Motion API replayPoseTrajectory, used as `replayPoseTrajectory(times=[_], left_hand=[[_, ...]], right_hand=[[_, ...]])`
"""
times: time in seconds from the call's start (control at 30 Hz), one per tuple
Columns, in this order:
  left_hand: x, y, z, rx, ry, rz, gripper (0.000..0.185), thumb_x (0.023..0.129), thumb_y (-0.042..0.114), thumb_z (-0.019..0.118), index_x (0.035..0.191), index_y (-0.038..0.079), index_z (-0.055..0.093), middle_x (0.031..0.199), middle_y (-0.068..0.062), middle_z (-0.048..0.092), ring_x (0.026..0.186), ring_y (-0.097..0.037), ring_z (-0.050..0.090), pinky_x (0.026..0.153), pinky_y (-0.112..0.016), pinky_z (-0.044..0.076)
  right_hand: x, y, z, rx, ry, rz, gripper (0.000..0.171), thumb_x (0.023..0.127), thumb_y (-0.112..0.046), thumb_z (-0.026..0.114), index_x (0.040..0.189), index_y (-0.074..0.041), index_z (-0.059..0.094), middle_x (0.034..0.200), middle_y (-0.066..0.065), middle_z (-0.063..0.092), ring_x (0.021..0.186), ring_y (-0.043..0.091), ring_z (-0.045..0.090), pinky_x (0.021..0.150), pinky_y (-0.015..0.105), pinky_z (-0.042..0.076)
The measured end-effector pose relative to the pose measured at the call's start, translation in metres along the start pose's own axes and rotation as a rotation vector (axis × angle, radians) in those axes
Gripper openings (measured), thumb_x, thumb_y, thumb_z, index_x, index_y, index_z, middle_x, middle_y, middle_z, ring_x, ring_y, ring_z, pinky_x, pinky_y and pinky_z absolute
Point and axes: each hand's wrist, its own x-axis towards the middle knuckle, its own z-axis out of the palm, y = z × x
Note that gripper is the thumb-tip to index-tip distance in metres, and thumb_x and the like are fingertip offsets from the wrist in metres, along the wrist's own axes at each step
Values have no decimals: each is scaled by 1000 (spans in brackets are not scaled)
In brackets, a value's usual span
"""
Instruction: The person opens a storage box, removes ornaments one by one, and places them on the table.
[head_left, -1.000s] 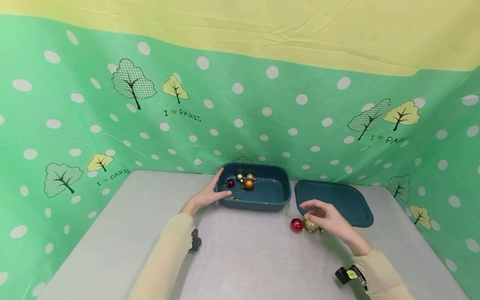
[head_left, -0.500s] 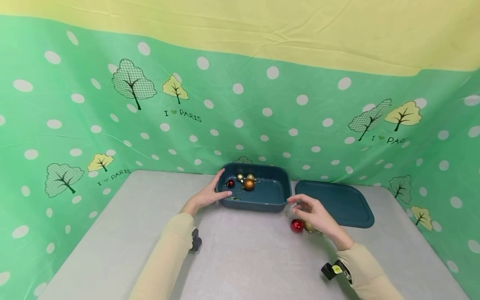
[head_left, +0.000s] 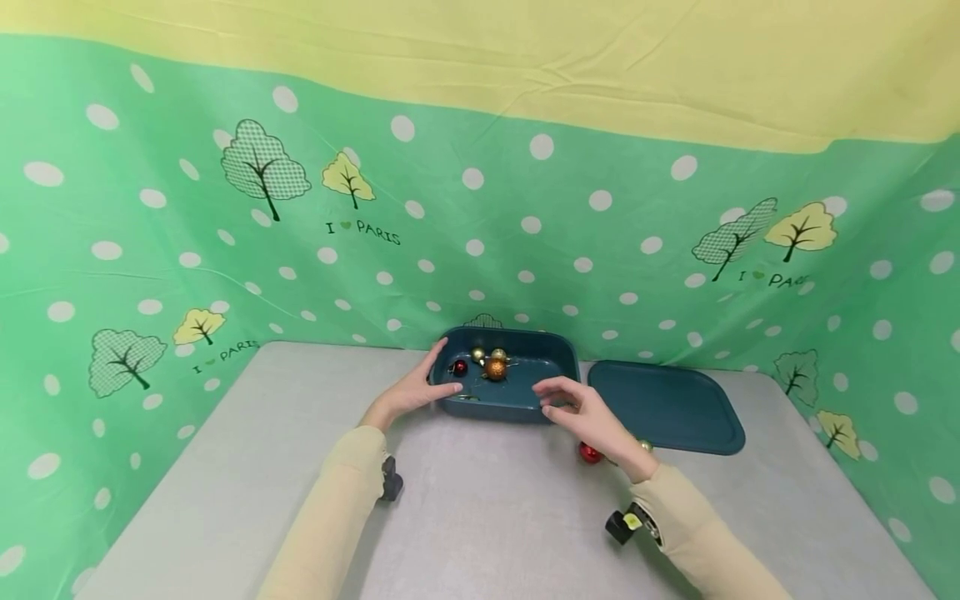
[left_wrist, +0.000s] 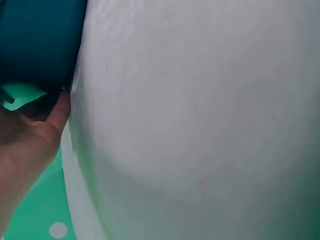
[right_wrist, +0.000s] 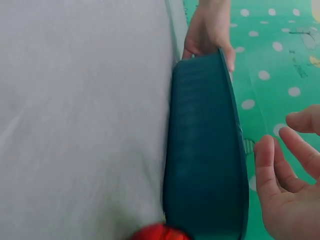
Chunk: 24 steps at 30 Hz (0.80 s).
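Note:
A blue rectangular box (head_left: 487,410) stands at the back of the table. My left hand (head_left: 411,392) grips its left end, thumb over the front rim; in the left wrist view that hand (left_wrist: 37,132) is at the box's edge. Inside the box lie a small red ball ornament (head_left: 459,367), an orange one (head_left: 495,369) and two small gold ones (head_left: 477,355). My right hand (head_left: 592,417) is over the box's right front corner. In the right wrist view its fingers (right_wrist: 265,160) bend toward the thumb; I cannot tell whether they hold something small.
A blue lid (head_left: 667,404) lies right of the box. A red ball ornament (head_left: 590,452) and a gold one (head_left: 646,447) rest on the table under my right wrist, partly hidden. Behind the table (head_left: 480,508) hangs a green and yellow cloth (head_left: 450,217).
My right hand has moved left from above the loose ornaments to the box's right front corner. The left hand and the box have stayed in place.

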Motion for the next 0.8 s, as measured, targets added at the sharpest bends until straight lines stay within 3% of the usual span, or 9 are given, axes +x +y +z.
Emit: replayPoseTrajectory(times=[0.3, 0.5, 0.8], left_hand=[[-1, 1, 0, 2, 4, 2, 98, 88, 32, 72, 157, 25, 3, 161, -13, -1, 144, -38, 4, 112, -58, 11], [-1, 1, 0, 11, 8, 2, 99, 87, 32, 72, 157, 23, 2, 160, -16, 0, 143, -41, 5, 111, -59, 11], [-3, 2, 0, 9, 6, 3, 98, 88, 33, 71, 157, 24, 3, 160, -17, 0, 143, -41, 5, 111, -59, 13]], right_hand=[[24, -2, 17, 92, -66, -51, 34, 96, -3, 57, 128, 7, 54, 130, 26, 51, 120, 47, 47, 95, 32, 47], [38, -7, 22, 87, -73, -32, 34, 95, -1, 57, 128, 6, 54, 131, 26, 51, 120, 46, 47, 95, 37, 48], [59, -4, 25, 70, -197, 26, 42, 95, -7, 61, 133, 6, 51, 133, 24, 50, 119, 43, 51, 91, 39, 50]])
